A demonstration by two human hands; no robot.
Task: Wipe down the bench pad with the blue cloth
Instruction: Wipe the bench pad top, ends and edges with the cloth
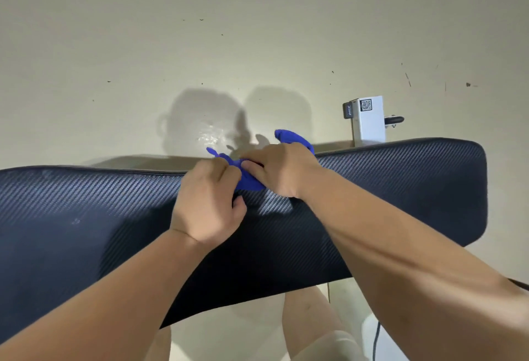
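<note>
A long dark bench pad (400,183) with a carbon-weave texture runs across the view from left to right. The blue cloth (249,180) is bunched up over the pad's far edge, near the middle. My left hand (209,206) grips one end of the cloth with curled fingers. My right hand (280,169) grips the other part, and a blue fold (292,137) sticks out behind its knuckles. Most of the cloth is hidden under both hands.
A beige floor (257,31) with dark specks lies beyond the pad. A white bracket with a QR code (367,120) stands behind the pad's far right end. My legs (309,326) and a black cable (376,340) show below the pad's near edge.
</note>
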